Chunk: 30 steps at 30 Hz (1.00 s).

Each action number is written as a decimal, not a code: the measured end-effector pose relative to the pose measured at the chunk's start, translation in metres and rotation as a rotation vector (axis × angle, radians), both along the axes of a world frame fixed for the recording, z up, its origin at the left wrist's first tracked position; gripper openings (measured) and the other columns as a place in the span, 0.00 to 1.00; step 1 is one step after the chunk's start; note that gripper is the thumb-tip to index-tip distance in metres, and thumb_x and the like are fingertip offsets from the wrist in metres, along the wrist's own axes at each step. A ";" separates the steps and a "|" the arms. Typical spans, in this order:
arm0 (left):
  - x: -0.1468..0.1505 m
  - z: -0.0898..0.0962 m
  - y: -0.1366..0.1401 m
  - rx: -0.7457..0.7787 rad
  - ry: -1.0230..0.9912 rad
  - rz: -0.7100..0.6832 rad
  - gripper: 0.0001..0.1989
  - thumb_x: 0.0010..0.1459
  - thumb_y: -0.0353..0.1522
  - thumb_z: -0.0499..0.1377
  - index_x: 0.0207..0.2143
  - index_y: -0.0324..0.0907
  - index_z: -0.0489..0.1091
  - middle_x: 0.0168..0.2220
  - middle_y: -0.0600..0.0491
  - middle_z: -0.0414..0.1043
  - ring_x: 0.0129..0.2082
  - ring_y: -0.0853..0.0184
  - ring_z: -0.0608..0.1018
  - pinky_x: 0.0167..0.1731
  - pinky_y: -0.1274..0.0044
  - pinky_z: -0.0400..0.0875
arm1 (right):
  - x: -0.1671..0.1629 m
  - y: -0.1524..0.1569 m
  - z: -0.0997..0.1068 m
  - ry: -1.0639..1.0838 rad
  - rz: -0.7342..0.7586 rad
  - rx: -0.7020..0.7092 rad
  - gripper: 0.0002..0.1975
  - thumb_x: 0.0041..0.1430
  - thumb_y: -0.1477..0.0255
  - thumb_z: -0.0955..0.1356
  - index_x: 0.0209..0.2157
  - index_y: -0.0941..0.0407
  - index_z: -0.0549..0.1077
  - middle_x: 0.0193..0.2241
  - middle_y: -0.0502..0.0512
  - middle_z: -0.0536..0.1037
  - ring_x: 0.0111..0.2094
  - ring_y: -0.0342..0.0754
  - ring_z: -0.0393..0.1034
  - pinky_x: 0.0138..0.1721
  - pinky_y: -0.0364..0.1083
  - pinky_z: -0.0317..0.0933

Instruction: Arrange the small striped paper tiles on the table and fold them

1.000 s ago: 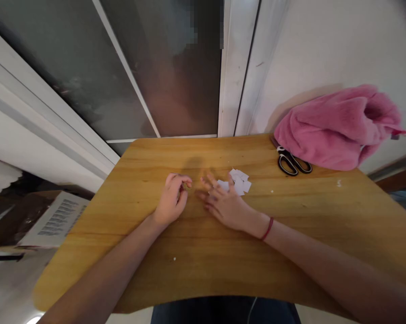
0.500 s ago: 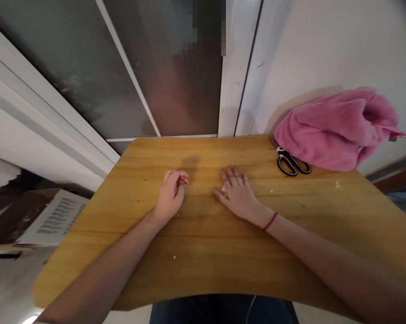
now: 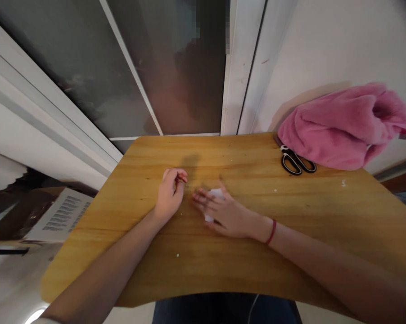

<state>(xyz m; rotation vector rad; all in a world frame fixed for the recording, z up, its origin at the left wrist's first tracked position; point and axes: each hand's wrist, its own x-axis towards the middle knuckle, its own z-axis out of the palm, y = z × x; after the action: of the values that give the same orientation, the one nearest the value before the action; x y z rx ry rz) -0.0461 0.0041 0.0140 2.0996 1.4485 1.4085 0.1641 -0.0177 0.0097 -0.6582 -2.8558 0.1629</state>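
Note:
My right hand [image 3: 219, 209] lies flat with its fingers spread over a small white piece [image 3: 216, 193], perhaps paper or tissue, on the wooden table [image 3: 149, 265]. Parts of the white piece show between and beside the fingers; the rest is covered by the palm, and the fingertips are blurred. To the left, my left hand [image 3: 171, 191] is loosely curled, thumb close to the fingers, with nothing visible in it. It is apart from the white piece.
Black-handled scissors [image 3: 295, 163] lie at the back right, blades partly under a pink plush cloth or bag [image 3: 338, 128]. Several tiny white scraps [image 3: 178, 255] dot the tabletop. A glass-panelled door [image 3: 176, 90] stands behind the table, and an open cardboard box [image 3: 59, 218] is at the left.
My right hand has swept left and toward me and turned so its fingers point left, uncovering more of the white piece. My left hand has stayed nearly in place.

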 end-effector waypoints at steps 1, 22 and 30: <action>0.000 0.000 0.000 -0.002 0.003 -0.003 0.16 0.48 0.17 0.47 0.35 0.42 0.63 0.31 0.54 0.65 0.33 0.69 0.70 0.36 0.74 0.66 | 0.007 0.012 -0.003 -0.015 -0.113 0.028 0.28 0.64 0.60 0.53 0.62 0.56 0.49 0.62 0.59 0.52 0.64 0.54 0.37 0.58 0.65 0.30; 0.003 0.000 -0.003 -0.101 0.094 0.006 0.14 0.50 0.19 0.47 0.35 0.43 0.63 0.28 0.56 0.62 0.30 0.69 0.70 0.35 0.75 0.66 | -0.015 -0.041 0.004 -0.006 0.085 -0.076 0.40 0.58 0.48 0.50 0.63 0.61 0.44 0.63 0.61 0.47 0.64 0.51 0.34 0.61 0.60 0.23; 0.004 0.001 -0.003 -0.093 0.127 -0.024 0.15 0.48 0.18 0.47 0.34 0.42 0.63 0.28 0.56 0.63 0.29 0.70 0.69 0.33 0.77 0.65 | 0.025 0.038 -0.013 -0.021 -0.431 0.060 0.34 0.61 0.52 0.51 0.62 0.60 0.49 0.62 0.64 0.51 0.64 0.58 0.35 0.57 0.67 0.24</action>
<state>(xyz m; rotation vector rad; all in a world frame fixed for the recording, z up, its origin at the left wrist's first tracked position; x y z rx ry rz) -0.0426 0.0011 0.0146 2.1757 1.4990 1.1946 0.1892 0.0206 -0.0032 -1.2420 -2.6465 0.0028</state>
